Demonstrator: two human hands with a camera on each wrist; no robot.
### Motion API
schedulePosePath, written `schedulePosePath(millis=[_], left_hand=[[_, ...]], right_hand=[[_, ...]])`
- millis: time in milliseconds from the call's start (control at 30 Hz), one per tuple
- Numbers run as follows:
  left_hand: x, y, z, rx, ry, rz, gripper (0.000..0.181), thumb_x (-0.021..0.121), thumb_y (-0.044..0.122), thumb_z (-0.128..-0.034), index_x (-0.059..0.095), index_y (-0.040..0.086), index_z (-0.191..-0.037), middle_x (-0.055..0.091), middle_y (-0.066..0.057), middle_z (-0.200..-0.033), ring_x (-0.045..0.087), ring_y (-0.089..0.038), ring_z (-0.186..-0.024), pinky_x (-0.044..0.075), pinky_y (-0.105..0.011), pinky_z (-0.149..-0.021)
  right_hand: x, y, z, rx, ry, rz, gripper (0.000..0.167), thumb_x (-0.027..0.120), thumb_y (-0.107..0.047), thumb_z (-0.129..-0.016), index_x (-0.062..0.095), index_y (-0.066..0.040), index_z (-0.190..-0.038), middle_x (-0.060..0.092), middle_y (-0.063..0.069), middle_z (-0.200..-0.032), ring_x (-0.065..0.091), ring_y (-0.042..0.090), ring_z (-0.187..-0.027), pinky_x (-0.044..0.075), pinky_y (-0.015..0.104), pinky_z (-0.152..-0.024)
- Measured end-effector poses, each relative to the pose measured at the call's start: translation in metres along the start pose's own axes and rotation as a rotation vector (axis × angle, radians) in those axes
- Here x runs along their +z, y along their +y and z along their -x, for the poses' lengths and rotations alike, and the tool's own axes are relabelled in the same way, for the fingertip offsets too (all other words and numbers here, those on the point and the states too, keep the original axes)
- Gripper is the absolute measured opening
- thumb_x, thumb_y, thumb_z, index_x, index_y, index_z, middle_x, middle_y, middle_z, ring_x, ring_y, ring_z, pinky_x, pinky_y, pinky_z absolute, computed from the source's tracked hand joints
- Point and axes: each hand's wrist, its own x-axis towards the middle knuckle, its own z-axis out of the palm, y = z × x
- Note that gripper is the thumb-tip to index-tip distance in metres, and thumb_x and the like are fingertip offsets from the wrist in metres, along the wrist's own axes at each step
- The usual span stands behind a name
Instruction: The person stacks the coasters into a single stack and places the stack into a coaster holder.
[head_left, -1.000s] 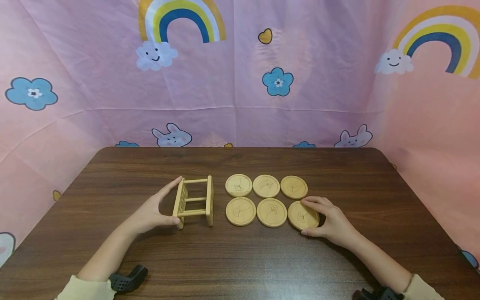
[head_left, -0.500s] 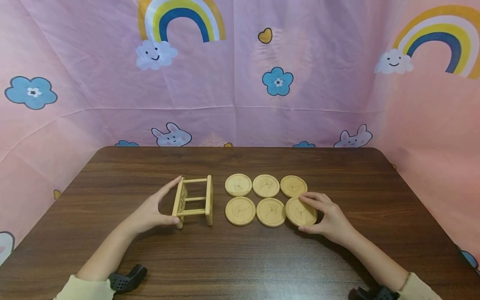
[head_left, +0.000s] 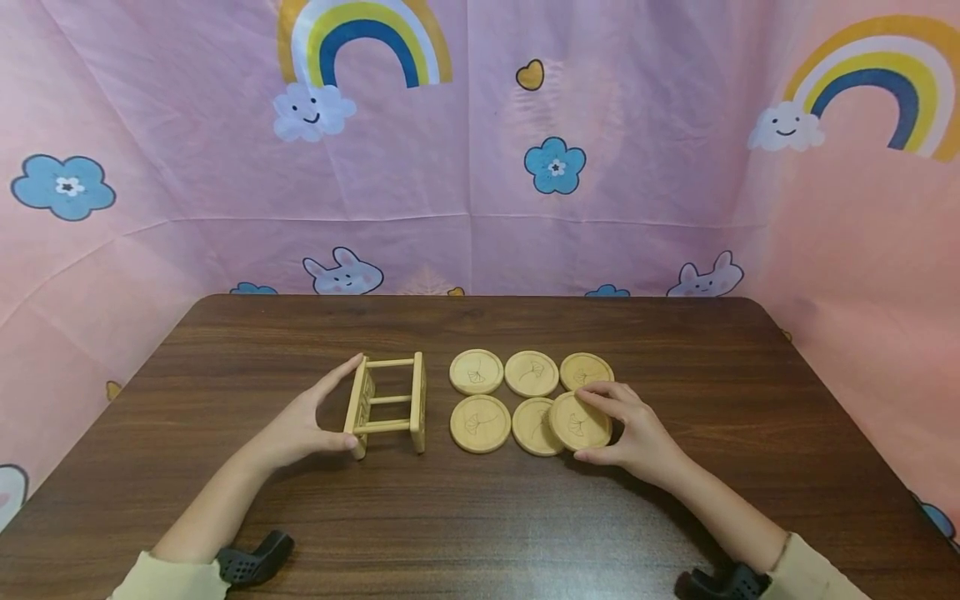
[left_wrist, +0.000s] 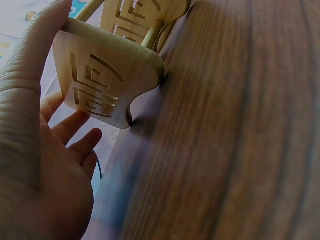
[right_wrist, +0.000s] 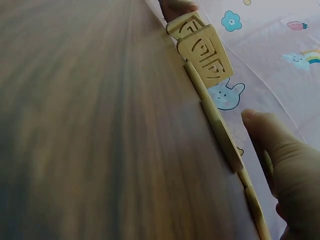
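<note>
A wooden coaster rack (head_left: pixel 417 408) with two slotted end panels and round bars stands on the left half of the table. My left hand (head_left: pixel 300 427) grips its near-left end panel, the thumb at the front edge and fingertips at the back edge; the left wrist view shows that panel (left_wrist: pixel 100 75) up close. With thumb and fingers, my right hand (head_left: pixel 648 435) pinches a round wooden coaster (head_left: pixel 579 421) engraved with a ginkgo leaf. This coaster is raised and partly covers the front middle coaster (head_left: pixel 531 427); the gap beneath it is hard to judge.
Other coasters lie flat: a front left coaster (head_left: pixel 480 423), and a back row with a left (head_left: pixel 476 372), a middle (head_left: pixel 532 373) and a right coaster (head_left: pixel 585 368). The dark wooden table (head_left: pixel 480 533) meets a pink patterned cloth (head_left: pixel 645 225) behind.
My right hand has lifted the front right coaster and carried it leftward, so it now overlaps the front middle one. The left hand and the rack have stayed in place.
</note>
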Motion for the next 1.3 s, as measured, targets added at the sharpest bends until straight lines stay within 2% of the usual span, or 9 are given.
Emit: schedulePosePath(millis=[200, 433, 567, 667, 833, 933, 1200, 1300], left_hand=[[-0.001, 0.001, 0.000, 0.002, -0.001, -0.001, 0.105, 0.084, 0.021, -0.0692, 0.022, 0.027, -0.154, 0.021, -0.010, -0.156, 0.014, -0.044, -0.139, 0.015, -0.073, -0.099], [0.000, 0.001, 0.001, 0.004, 0.001, -0.004, 0.104, 0.084, 0.020, -0.0687, 0.023, 0.028, -0.153, 0.021, -0.011, -0.156, 0.014, -0.045, -0.138, 0.015, -0.074, -0.098], [-0.001, 0.002, 0.001, 0.004, 0.002, -0.004, 0.104, 0.084, 0.020, -0.0689, 0.023, 0.031, -0.153, 0.021, -0.011, -0.156, 0.014, -0.045, -0.138, 0.015, -0.074, -0.098], [-0.001, 0.002, 0.001, -0.005, 0.002, -0.006, 0.104, 0.084, 0.020, -0.0692, 0.023, 0.031, -0.153, 0.020, -0.010, -0.156, 0.014, -0.044, -0.138, 0.016, -0.074, -0.098], [0.000, 0.002, 0.000, -0.001, 0.000, -0.009, 0.104, 0.084, 0.020, -0.0693, 0.022, 0.021, -0.154, 0.020, -0.010, -0.156, 0.014, -0.044, -0.138, 0.016, -0.074, -0.097], [0.000, 0.001, 0.000, 0.003, -0.002, -0.013, 0.104, 0.084, 0.020, -0.0696, 0.022, 0.020, -0.154, 0.020, -0.011, -0.157, 0.014, -0.045, -0.138, 0.016, -0.075, -0.097], [-0.001, 0.001, 0.001, 0.006, -0.004, -0.014, 0.105, 0.084, 0.020, -0.0696, 0.022, 0.031, -0.153, 0.019, -0.009, -0.157, 0.014, -0.043, -0.138, 0.017, -0.074, -0.097], [-0.001, 0.001, 0.001, 0.010, -0.003, -0.015, 0.105, 0.083, 0.020, -0.0697, 0.022, 0.029, -0.154, 0.020, -0.009, -0.157, 0.015, -0.043, -0.138, 0.017, -0.074, -0.097]], right_hand=[[0.005, -0.003, -0.005, 0.004, -0.002, -0.021, 0.076, 0.092, -0.024, -0.059, 0.062, -0.001, -0.126, 0.055, 0.003, -0.125, 0.047, 0.021, -0.115, 0.041, 0.036, -0.093], [0.012, -0.007, -0.009, 0.012, -0.028, -0.042, 0.075, 0.091, -0.024, -0.061, 0.062, -0.002, -0.126, 0.054, 0.006, -0.126, 0.046, 0.026, -0.119, 0.042, 0.048, -0.093], [0.014, -0.009, -0.012, 0.017, -0.041, -0.046, 0.075, 0.091, -0.026, -0.062, 0.062, -0.002, -0.127, 0.054, 0.007, -0.127, 0.046, 0.027, -0.120, 0.041, 0.050, -0.094], [0.017, -0.010, -0.015, 0.007, -0.042, -0.055, 0.075, 0.091, -0.025, -0.062, 0.062, -0.002, -0.127, 0.054, 0.007, -0.126, 0.046, 0.026, -0.119, 0.041, 0.048, -0.095], [0.022, -0.009, -0.017, -0.021, -0.038, -0.062, 0.075, 0.091, -0.026, -0.062, 0.062, -0.002, -0.126, 0.054, 0.005, -0.126, 0.047, 0.025, -0.117, 0.041, 0.043, -0.096], [0.024, -0.009, -0.019, -0.024, -0.048, -0.058, 0.075, 0.091, -0.028, -0.062, 0.062, -0.002, -0.127, 0.055, 0.005, -0.126, 0.047, 0.024, -0.118, 0.041, 0.043, -0.096], [0.029, -0.011, -0.023, -0.033, -0.076, -0.050, 0.074, 0.090, -0.030, -0.064, 0.062, -0.001, -0.127, 0.055, 0.005, -0.126, 0.047, 0.024, -0.117, 0.041, 0.045, -0.096], [0.029, -0.011, -0.023, -0.026, -0.080, -0.044, 0.074, 0.090, -0.030, -0.064, 0.061, -0.001, -0.126, 0.055, 0.005, -0.125, 0.047, 0.024, -0.117, 0.041, 0.044, -0.096]])
